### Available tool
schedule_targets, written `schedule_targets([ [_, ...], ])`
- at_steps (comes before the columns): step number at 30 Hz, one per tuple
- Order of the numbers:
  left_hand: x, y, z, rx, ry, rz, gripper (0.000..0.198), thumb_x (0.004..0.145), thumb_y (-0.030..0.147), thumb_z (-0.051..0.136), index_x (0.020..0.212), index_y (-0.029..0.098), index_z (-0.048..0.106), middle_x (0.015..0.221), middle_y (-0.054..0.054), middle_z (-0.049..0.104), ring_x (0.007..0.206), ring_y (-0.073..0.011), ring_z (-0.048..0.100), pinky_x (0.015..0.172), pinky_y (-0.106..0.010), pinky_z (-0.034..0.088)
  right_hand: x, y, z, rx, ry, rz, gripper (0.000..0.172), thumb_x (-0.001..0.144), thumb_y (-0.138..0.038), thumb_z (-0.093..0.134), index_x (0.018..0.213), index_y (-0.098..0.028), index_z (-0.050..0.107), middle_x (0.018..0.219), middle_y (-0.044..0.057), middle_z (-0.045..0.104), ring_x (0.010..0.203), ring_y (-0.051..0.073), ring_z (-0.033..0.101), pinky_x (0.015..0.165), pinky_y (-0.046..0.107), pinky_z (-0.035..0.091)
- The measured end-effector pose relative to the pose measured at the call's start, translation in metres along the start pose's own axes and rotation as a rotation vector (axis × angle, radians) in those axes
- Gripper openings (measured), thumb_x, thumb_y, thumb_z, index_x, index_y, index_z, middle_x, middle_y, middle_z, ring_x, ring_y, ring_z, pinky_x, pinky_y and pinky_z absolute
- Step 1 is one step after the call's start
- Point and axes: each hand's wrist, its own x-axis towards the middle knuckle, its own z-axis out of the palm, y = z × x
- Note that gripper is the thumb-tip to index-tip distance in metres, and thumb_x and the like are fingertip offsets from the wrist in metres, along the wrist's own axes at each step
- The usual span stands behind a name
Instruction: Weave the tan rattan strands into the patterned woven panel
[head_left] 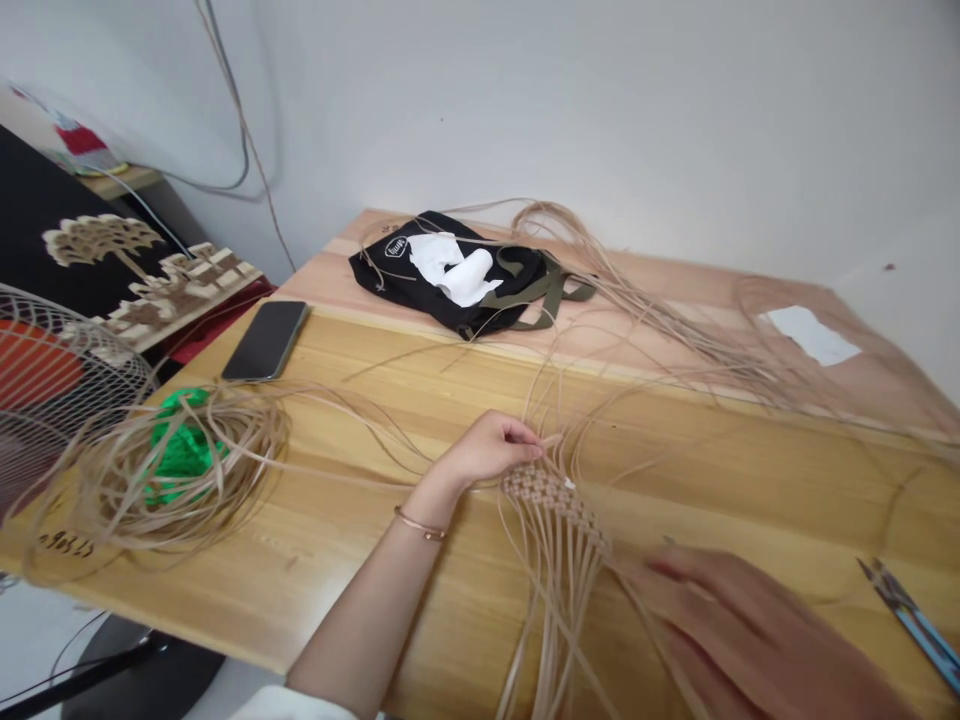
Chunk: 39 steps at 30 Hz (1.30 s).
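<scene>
A small woven piece of flat tan strands point(551, 492) lies on the wooden table, its loose ends fanning out toward the front edge and the back. At its upper left corner my left hand point(491, 447) is closed, thumb and fingers pinching a strand. My right hand point(739, 625) is smeared by motion at the lower right, beside the weave's right end. Some strands run close to its fingertips, but whether it grips one cannot be made out. A small white bit point(569, 484) shows on the weave's upper edge.
A coil of tan strands point(251, 440) with green wrapping point(180, 450) sits left, below a phone point(266, 341). Behind are a black bag point(442, 312) with white tissue point(469, 278), and a long strand bundle point(660, 305). Blue-handled snips point(911, 620) lie right; a fan point(56, 370) stands left.
</scene>
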Motion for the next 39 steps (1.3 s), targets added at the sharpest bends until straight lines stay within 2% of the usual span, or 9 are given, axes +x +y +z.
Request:
schedule_targets([
  [4,0.000,-0.003,-0.003,-0.005,-0.054,-0.003,0.018,0.060,0.019,0.060,0.070,0.007,0.068,0.062,-0.004,0.063,0.053,-0.0081,0.050,0.050,-0.018,0.036,0.084,-0.016,0.043,-0.234,-0.039,-0.074,0.030,0.080,-0.008,0.040,0.097,-0.021,0.060,0.076,0.006,0.063,0.069,0.019,0.056,0.061,0.031,0.046],
  [7,0.000,-0.006,-0.004,-0.013,-0.098,0.000,0.020,0.059,0.012,0.054,0.072,0.007,0.068,0.067,-0.005,0.066,0.056,-0.0098,0.054,0.053,-0.019,0.039,0.109,-0.017,0.071,-0.254,-0.039,-0.104,0.014,0.075,-0.012,0.053,0.078,-0.020,0.064,0.072,0.006,0.059,0.072,0.020,0.054,0.066,0.034,0.045],
  [12,0.000,-0.005,-0.007,-0.034,-0.132,-0.009,0.019,0.060,0.014,0.056,0.074,0.007,0.068,0.069,-0.005,0.066,0.057,-0.0098,0.053,0.055,-0.020,0.039,0.095,-0.008,0.075,-0.057,-0.006,-0.086,0.010,0.074,-0.019,0.057,0.065,-0.017,0.061,0.066,0.005,0.056,0.069,0.019,0.052,0.064,0.033,0.043],
  [17,0.000,-0.002,-0.011,-0.051,-0.169,-0.023,0.022,0.061,0.023,0.064,0.074,0.007,0.068,0.066,-0.004,0.064,0.057,-0.0084,0.050,0.056,-0.019,0.038,0.072,0.011,0.062,0.461,0.118,0.272,0.015,0.082,-0.022,0.048,0.085,-0.019,0.063,0.077,0.003,0.059,0.071,0.013,0.055,0.062,0.024,0.044],
  [20,0.000,-0.002,-0.012,-0.088,-0.237,-0.036,0.024,0.064,0.026,0.064,0.077,0.007,0.067,0.068,-0.003,0.063,0.058,-0.0073,0.050,0.057,-0.019,0.037,0.064,0.028,0.060,0.559,0.135,0.395,0.011,0.080,-0.023,0.052,0.081,-0.021,0.063,0.077,0.002,0.060,0.072,0.012,0.056,0.063,0.022,0.045],
  [29,-0.006,0.003,-0.017,-0.073,-0.466,-0.055,0.025,0.064,0.025,0.067,0.085,0.010,0.066,0.069,-0.002,0.062,0.058,-0.0066,0.049,0.056,-0.019,0.037,0.063,0.055,0.057,0.335,0.088,0.153,0.018,0.081,-0.017,0.050,0.090,-0.022,0.066,0.077,0.003,0.060,0.071,0.013,0.054,0.061,0.026,0.045],
  [33,-0.005,0.002,-0.018,-0.075,-0.456,-0.069,0.025,0.064,0.023,0.067,0.085,0.010,0.065,0.069,-0.002,0.062,0.058,-0.0063,0.050,0.056,-0.018,0.038,0.062,0.053,0.051,0.327,0.062,0.104,0.019,0.082,-0.016,0.049,0.087,-0.022,0.066,0.077,0.003,0.061,0.071,0.012,0.055,0.061,0.025,0.045],
  [36,-0.005,0.003,-0.018,-0.057,-0.431,-0.067,0.024,0.063,0.023,0.068,0.082,0.009,0.066,0.065,-0.001,0.060,0.055,-0.0059,0.048,0.054,-0.018,0.037,0.058,0.054,0.039,0.333,-0.050,0.090,0.025,0.082,-0.013,0.044,0.092,-0.022,0.065,0.082,0.004,0.062,0.076,0.013,0.057,0.065,0.025,0.046],
  [39,-0.006,0.004,-0.017,-0.024,-0.401,-0.067,0.024,0.061,0.024,0.068,0.080,0.009,0.067,0.061,-0.001,0.059,0.053,-0.0059,0.047,0.050,-0.017,0.035,0.053,0.056,0.026,0.424,-0.171,0.224,0.029,0.084,-0.014,0.038,0.097,-0.025,0.062,0.089,0.003,0.063,0.082,0.014,0.058,0.072,0.028,0.046],
])
